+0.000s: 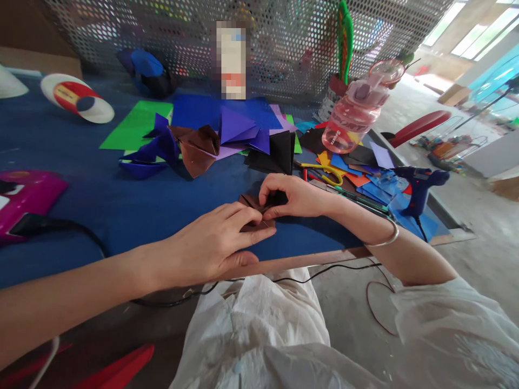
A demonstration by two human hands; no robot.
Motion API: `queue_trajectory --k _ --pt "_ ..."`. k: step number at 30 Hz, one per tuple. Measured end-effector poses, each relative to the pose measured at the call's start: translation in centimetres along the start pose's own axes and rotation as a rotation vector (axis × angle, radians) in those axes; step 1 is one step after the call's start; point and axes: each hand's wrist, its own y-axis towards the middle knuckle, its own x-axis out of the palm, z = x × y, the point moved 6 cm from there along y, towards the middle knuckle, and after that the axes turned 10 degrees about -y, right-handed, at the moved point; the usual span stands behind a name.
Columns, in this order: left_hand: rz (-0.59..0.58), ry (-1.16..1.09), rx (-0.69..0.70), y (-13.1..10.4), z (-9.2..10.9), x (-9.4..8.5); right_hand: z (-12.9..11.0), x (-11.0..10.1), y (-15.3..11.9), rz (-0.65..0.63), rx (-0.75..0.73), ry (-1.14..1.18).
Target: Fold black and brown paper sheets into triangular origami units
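A small brown folded paper [248, 202] lies on the blue tabletop [227, 192] near its front edge, partly covered by my fingers. My left hand [219, 237] rests flat over its left and front side, fingers extended and thumb apart. From the right, my right hand [294, 197] pinches the paper with thumb and forefinger. Behind my hands stand a larger brown folded paper [198, 151], a dark blue folded one [156, 148], purple folded paper [239, 127] and black folded paper [279, 153].
Yellow-handled scissors [332, 174], a pink bottle [352, 116], paper scraps [377, 186] and a blue glue gun [419, 189] are at the right. At the left sit a magenta device [36, 197] and a tape roll [77, 98]. A perforated metal panel [284, 48] stands behind.
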Motion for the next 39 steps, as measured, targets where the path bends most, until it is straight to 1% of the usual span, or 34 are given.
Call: queue_trajectory --k 5,9,23,26,28,30,32,34,35,37,39 --pt "-0.008 0.051 0.002 0.1 0.3 -0.1 0.2 0.0 0.0 0.000 0.062 0.040" --pt "-0.024 0.086 0.008 0.1 0.4 -0.1 0.2 0.0 0.0 0.049 0.093 0.018" --pt "-0.023 0.065 0.014 -0.2 0.3 -0.4 0.9 0.1 -0.1 0.083 0.058 -0.010" --pt "-0.012 0.033 0.017 -0.3 0.2 -0.5 0.7 0.1 -0.2 0.093 0.056 -0.040" --pt "-0.006 -0.029 0.025 -0.3 0.2 -0.6 0.3 0.1 -0.3 0.118 0.037 -0.075" --pt "0.050 -0.126 0.026 -0.2 0.1 -1.3 -0.1 0.0 -0.5 0.173 0.007 -0.113" --pt "0.196 -0.187 -0.044 0.0 -0.7 -2.7 -0.5 -0.2 -0.7 0.245 -0.027 -0.145" --pt "0.363 -0.199 -0.198 0.0 -2.2 -4.2 -0.8 -0.5 -0.7 0.319 -0.059 -0.160" --pt "0.409 -0.216 -0.294 0.1 -3.1 -4.7 -1.1 -0.7 -0.7 0.352 -0.077 -0.162" --pt "0.438 -0.355 -0.432 0.3 -4.8 -5.0 -1.6 -1.0 -0.6 0.410 -0.120 -0.160" --pt "0.399 -0.575 -0.506 0.6 -5.9 -4.5 -2.3 -1.2 -0.4 0.450 -0.175 -0.162"
